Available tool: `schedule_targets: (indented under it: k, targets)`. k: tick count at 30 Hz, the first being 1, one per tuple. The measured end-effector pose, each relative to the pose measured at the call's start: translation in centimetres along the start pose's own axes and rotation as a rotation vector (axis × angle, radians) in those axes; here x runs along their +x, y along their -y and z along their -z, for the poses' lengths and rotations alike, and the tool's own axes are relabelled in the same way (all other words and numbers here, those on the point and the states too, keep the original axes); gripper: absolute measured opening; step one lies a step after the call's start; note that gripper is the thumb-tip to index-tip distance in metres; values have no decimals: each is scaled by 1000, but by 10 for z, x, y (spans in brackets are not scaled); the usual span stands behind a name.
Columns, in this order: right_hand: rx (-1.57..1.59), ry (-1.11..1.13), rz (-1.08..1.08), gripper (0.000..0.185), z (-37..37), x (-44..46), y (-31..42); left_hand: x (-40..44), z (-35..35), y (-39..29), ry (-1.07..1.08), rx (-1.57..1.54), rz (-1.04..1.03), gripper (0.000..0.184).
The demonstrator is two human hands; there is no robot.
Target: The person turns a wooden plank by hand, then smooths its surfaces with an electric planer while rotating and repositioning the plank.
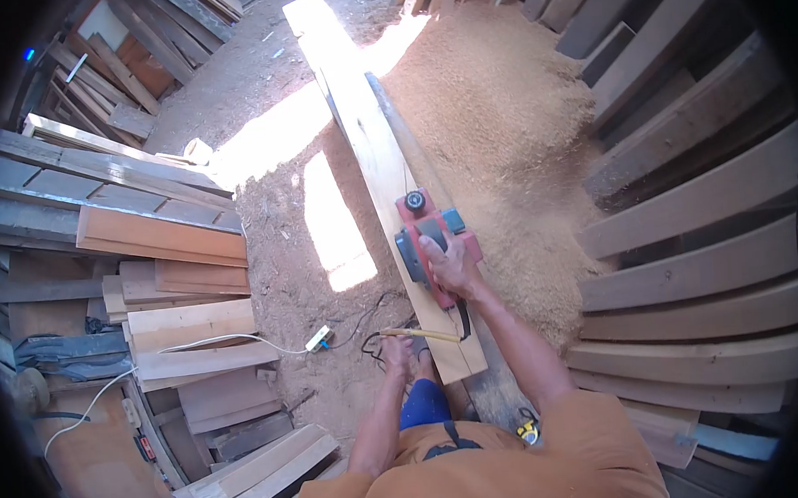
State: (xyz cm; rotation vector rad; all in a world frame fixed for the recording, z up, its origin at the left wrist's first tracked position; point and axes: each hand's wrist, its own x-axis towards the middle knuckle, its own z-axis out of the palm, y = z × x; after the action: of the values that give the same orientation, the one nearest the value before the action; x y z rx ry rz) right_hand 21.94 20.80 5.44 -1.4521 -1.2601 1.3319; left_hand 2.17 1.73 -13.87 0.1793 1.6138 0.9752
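Observation:
A red electric planer (418,214) with a black knob rests on a long pale wooden board (372,139). My right hand (453,264) is wrapped round the planer's handle. Lower down, my left hand (396,349) is closed on a thin yellowish stick (434,335), whose far end reaches over the board's near end. A dark cord (367,344) loops beside this hand, and I cannot tell whether the fingers also hold it. Under the long board lies a weathered plank (499,396).
Wood shavings (490,94) heap up right of the board. Planks (695,298) line the right side, and stacked boards (197,324) fill the left. A white power socket (318,339) with its cable lies on the ground. A yellow tape measure (529,432) is near my waist.

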Motion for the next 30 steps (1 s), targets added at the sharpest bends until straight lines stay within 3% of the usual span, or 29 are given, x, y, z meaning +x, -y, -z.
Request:
schedule_targets:
  k: [2,4,6,8,10,13,16,20,26,29,30]
  targets:
    - [51,18,53,52,-8,65,22,-15,-53,-30,188,10,22,48]
    - [-8,-17,52,55,-13,122,53,-19,-90,-24,-34,665,-788,52]
    - [-198,-84,230,61,-20,183,62,-33,-93,-41,78,573,-624,53]
    - [-277,-88,164,67,-26,230,91,-46,-95,-56,136,529,-519,55]
    - [-265,-65,13,70,-33,290,111,-49,-96,-56,100,549,-541,56]
    - [-341,-60,87,69,-42,363,108,-54,-104,-65,50,554,-574,55]
    - [-174,24,49,65,-44,375,103,-53,-102,-66,55,603,-564,57]
    - [-13,105,-45,55,-38,329,102,-58,-100,-68,100,591,-428,59]
    - [86,107,-160,43,-28,172,83,-38,-91,-41,116,475,-553,54]
    - [60,134,-101,41,-18,54,36,-25,-83,-17,172,-297,-183,77]
    - [24,139,-62,41,-15,10,20,-29,-73,-13,197,-420,6,82]
